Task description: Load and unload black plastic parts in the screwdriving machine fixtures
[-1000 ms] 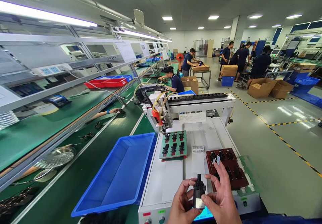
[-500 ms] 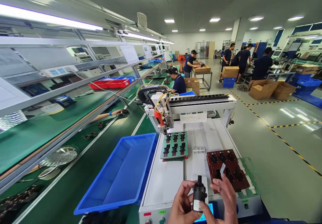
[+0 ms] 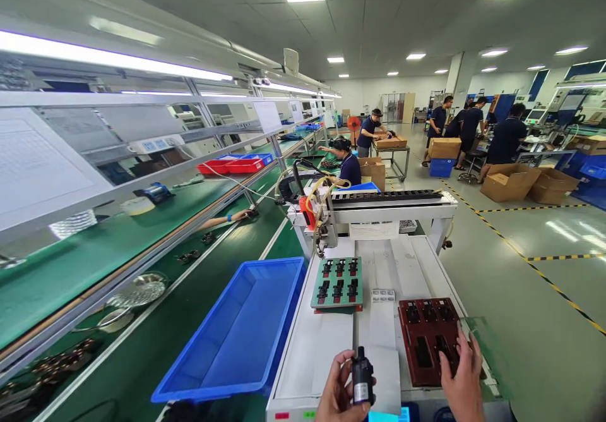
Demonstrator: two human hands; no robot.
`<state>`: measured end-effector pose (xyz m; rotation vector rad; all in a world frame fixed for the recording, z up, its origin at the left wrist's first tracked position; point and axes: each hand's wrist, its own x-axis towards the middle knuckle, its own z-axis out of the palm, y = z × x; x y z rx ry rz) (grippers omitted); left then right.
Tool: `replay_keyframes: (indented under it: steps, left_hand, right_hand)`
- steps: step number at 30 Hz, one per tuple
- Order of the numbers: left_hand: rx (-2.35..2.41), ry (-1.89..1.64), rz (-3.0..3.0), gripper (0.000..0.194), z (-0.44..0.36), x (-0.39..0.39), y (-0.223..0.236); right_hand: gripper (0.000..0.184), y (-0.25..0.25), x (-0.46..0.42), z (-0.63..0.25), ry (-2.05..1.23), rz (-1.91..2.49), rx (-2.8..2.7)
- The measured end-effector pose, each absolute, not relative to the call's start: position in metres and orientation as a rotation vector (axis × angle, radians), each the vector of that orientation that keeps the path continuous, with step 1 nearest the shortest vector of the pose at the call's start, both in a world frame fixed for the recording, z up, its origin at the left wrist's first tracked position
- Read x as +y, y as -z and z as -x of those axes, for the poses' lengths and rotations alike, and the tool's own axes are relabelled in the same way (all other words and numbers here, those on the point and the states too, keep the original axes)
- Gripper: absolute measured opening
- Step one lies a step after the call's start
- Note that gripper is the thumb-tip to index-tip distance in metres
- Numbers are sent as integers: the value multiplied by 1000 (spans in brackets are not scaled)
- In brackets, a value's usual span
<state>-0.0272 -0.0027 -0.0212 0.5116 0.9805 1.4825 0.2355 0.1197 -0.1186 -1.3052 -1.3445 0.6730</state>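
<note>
My left hand (image 3: 339, 387) is closed round a small black cylindrical part (image 3: 362, 376) with a pale label, held upright at the bottom centre. My right hand (image 3: 460, 378) reaches to the dark red fixture tray (image 3: 426, 337) on the white machine table (image 3: 326, 340). Its fingers are spread over the tray's near right slots and touch it. Several black parts sit in the tray's far row. A green fixture tray (image 3: 338, 282) with several black parts lies farther back under the machine head (image 3: 322, 220).
An empty blue bin (image 3: 237, 333) stands left of the machine on the green conveyor bench (image 3: 142, 340). A sheet of small labels (image 3: 382, 295) lies between the trays. Other people work at the far benches and among cardboard boxes (image 3: 509, 182). Open floor lies to the right.
My right hand has let go of the black part and a small label and has moved right onto the red tray. The left hand alone holds the part. The view has tilted upward.
</note>
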Motion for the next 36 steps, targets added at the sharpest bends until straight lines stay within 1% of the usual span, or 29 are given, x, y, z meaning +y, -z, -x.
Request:
replay_keyframes:
  steps: [2, 4, 7, 9, 11, 12, 15, 16, 18, 22, 25, 27, 29, 30, 32, 34, 36]
  left_hand:
    - [976, -1454, -508, 80, 32, -7, 22]
    - [953, -1407, -507, 78, 32, -12, 21]
    - [906, -1364, -503, 80, 29, -17, 22]
    - [898, -1335, -505, 68, 26, -17, 24]
    - [906, -1305, -530, 51, 22, -15, 27]
    - [911, -1289, -545, 45, 19, -13, 28]
    - [919, -1233, -568, 44, 8, -3, 31]
    - [917, -1214, -576, 44, 3, 1, 31]
    - [900, -1183, -621, 49, -7, 11, 30]
    - [827, -1119, -763, 70, -18, 25, 18]
    - [776, -1131, -763, 84, -15, 26, 7]
    - [736, -1170, -724, 89, -9, 22, 3]
    - [750, -1260, -689, 92, -3, 17, 2]
    - [805, -1322, -697, 92, 0, 15, 1]
    - [995, -1451, -771, 82, 6, 14, -1]
    - [1180, -1496, -869, 70, 11, 14, -3]
    - [1264, -1508, -927, 62, 14, 16, -7]
  right_hand:
    - [70, 134, 129, -252, -711, 1296, -1373]
    - [66, 138, 133, -255, -738, 1230, -1386]
    - [60, 123, 136, -249, -745, 1162, -1433]
    - [59, 102, 137, -245, -722, 1150, -1433]
    - [67, 72, 136, -239, -707, 1149, -1361]
    - [76, 55, 135, -236, -736, 1147, -1305]
    - [102, 4, 128, -219, -874, 1105, -1082]
    - [106, -11, 125, -212, -914, 1075, -1037]
    - [107, -35, 119, -197, -1026, 1025, -995]
    - [104, -58, 103, -173, -1235, 959, -970]
    - [89, -56, 92, -163, -1301, 890, -978]
    - [80, -51, 87, -161, -1315, 841, -1012]
    - [75, -45, 83, -160, -1306, 841, -1048]
    - [75, -43, 81, -161, -1301, 863, -1048]
    - [75, -43, 77, -164, -1331, 927, -975]
    - [77, -48, 72, -166, -1454, 939, -855]
    - [81, -54, 68, -166, -1615, 896, -791]
